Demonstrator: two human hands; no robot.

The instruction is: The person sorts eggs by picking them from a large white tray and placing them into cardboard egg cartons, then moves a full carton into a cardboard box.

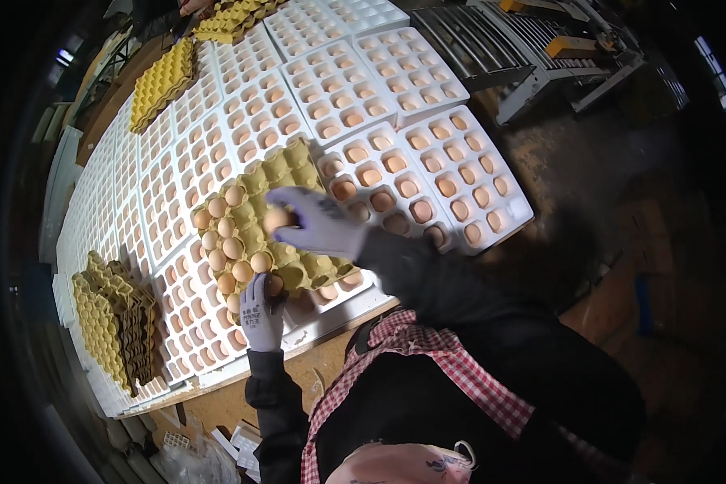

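A yellow-green pulp egg tray lies on top of white foam trays. Brown eggs fill cups along its left side, while many cups toward the right hold none. My right hand, in a pale glove, is over the middle of this tray with one egg gripped between thumb and fingers, slightly blurred. At the tray's near edge my left hand, gloved too, has its fingers closed around another egg. Whether that egg still rests in its cup is hard to see.
White foam trays of eggs cover the table. Stacked pulp trays stand at the left, farther back and at the far end. A roller conveyor is at the back right. Plastic wrap lies below the table's front edge.
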